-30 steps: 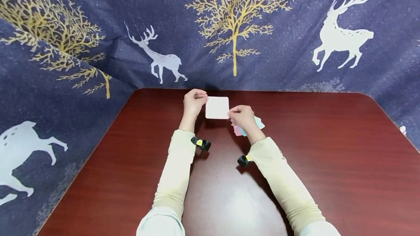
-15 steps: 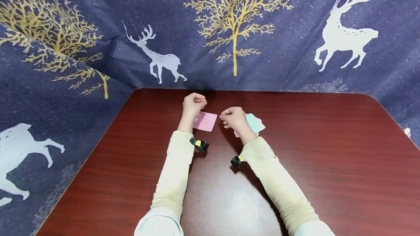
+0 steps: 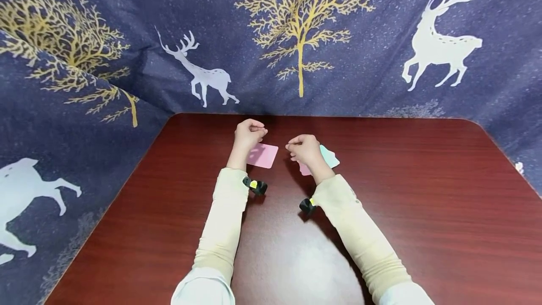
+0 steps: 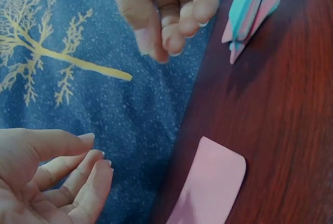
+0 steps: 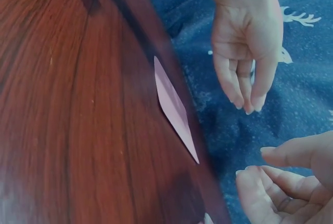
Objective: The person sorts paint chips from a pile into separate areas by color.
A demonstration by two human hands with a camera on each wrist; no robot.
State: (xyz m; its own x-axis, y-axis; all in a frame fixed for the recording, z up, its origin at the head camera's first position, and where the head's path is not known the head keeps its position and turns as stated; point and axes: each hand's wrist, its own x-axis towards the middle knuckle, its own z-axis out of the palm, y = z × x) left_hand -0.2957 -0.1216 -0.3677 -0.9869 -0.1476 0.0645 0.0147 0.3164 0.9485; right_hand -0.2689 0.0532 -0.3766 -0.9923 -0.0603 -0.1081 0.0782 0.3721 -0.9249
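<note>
1. Head: pink card (image 3: 263,156) at five o'clock from left hand (image 3: 249,134); card pile (image 3: 328,156) at four from right hand (image 3: 306,149).
2. Left wrist: both hands empty, fingers loose; seemingly between grips.
3. Right wrist: pink card on table (image 5: 83,130); gripping would mean reaching lower.

Pink card (image 3: 267,156), red-brown wood-grained bench (image 3: 423,201)
Pink-and-turquoise card pile (image 3: 330,156); cream sleeves (image 3: 222,215); navy cloth (image 3: 364,93) bears golden trees (image 3: 300,69), white deer (image 3: 444,47).
</note>
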